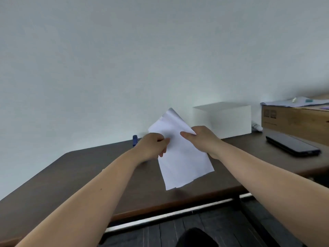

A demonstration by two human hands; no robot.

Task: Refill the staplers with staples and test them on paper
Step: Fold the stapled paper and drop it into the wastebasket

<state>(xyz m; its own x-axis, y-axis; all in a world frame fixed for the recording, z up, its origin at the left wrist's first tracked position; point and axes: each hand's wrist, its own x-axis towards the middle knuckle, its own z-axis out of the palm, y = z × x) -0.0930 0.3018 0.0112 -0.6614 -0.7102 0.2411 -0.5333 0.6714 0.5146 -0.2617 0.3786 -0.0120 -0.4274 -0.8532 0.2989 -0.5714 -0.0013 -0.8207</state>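
White paper sheets (181,157) are held up over the middle of the dark brown table (89,175), tilted with one corner pointing up toward the wall. My left hand (151,147) pinches the sheets' left edge. My right hand (203,139) grips their right edge, thumb lying across the front. A blue stapler (135,140) stands at the table's far edge by the wall, just left of my left hand and partly hidden behind it.
A white box (229,120) stands against the wall at the back right. Beyond it is a cardboard box (295,122) with papers on top, a small white tube (256,126) beside it, and a dark phone (292,145) lies flat in front.
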